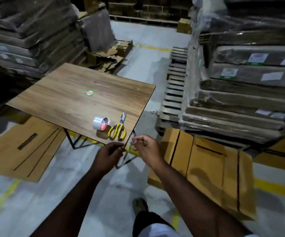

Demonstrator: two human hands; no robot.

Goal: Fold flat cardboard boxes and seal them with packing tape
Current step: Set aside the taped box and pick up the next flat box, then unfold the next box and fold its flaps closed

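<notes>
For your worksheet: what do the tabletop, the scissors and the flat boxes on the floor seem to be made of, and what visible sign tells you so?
Tabletop: probably wood-look laminate board; printed grain, thin dark edge.
Scissors: shiny metal blades, glossy yellow handles, likely plastic.
Flat boxes: matte brown cardboard with creases and slots.

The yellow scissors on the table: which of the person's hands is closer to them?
Left. The left hand grips the table corner just below the yellow scissors; the right hand hangs off the table's edge, slightly farther.
</notes>
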